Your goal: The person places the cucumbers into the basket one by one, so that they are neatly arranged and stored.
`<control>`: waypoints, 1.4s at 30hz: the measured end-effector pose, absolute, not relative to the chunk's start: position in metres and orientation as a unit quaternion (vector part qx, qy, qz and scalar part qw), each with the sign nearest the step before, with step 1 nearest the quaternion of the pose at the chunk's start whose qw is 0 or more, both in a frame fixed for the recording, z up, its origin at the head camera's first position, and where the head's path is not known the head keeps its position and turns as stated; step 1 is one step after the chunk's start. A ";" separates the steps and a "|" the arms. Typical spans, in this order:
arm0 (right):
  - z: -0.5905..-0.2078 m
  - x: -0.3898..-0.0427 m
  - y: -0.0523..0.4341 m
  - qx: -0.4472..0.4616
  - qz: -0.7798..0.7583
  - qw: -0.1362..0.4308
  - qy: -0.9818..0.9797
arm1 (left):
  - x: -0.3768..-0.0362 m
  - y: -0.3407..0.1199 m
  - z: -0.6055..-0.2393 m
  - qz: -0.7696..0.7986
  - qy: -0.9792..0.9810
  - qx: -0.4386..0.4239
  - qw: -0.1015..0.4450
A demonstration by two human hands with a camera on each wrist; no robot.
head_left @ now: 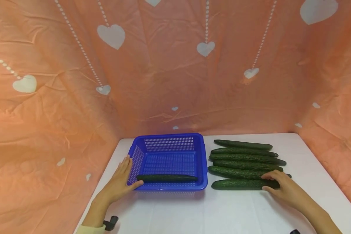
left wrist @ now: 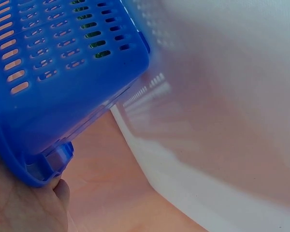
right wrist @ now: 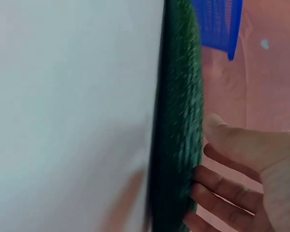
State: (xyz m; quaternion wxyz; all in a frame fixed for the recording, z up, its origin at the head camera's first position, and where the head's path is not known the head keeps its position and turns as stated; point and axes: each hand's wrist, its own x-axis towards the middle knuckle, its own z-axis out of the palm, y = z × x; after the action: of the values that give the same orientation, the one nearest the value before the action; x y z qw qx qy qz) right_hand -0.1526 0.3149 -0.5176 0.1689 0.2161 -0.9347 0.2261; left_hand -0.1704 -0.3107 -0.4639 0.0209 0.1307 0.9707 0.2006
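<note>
We cannot see the right end of the nearest cucumber, hidden by the right hand, or the near left corner of the basket, covered by the left hand. The left wrist view crops the basket, whose slotted wall shows us only green patches. At the head view's bottom edge, a black object is too cropped for us to name.

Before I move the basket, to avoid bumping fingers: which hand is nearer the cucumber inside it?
Left. The left hand is against the basket, beside the left end of the inside cucumber; the right hand is at the outside cucumbers.
</note>
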 end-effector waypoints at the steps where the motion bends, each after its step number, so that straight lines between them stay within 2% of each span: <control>1: -0.519 -0.152 0.317 0.215 0.223 0.171 -0.935 | -0.170 -0.310 -0.464 0.201 0.971 0.130 0.021; 11: -0.529 -0.150 0.328 0.201 0.206 0.150 -0.946 | -0.170 -0.308 -0.461 0.197 0.972 0.129 0.024; 19: -0.539 -0.151 0.340 0.232 0.203 0.145 -0.940 | -0.170 -0.308 -0.459 0.204 0.970 0.130 0.024; 26: -0.527 -0.146 0.342 0.264 0.330 0.117 -0.899 | -0.171 -0.309 -0.462 0.200 0.971 0.131 0.021; 31: -0.512 -0.145 0.340 0.250 0.295 0.159 -0.909 | -0.171 -0.309 -0.462 0.200 0.971 0.132 0.018; 42: -0.492 -0.145 0.347 0.205 0.340 0.186 -0.899 | -0.171 -0.310 -0.464 0.198 0.971 0.134 0.017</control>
State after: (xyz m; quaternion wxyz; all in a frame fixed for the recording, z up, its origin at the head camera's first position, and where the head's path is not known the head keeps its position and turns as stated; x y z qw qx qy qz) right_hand -0.1451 0.3466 -0.4920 0.1865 0.2054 -0.8986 0.3400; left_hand -0.1711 -0.3103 -0.4636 0.0168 0.1335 0.9708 0.1984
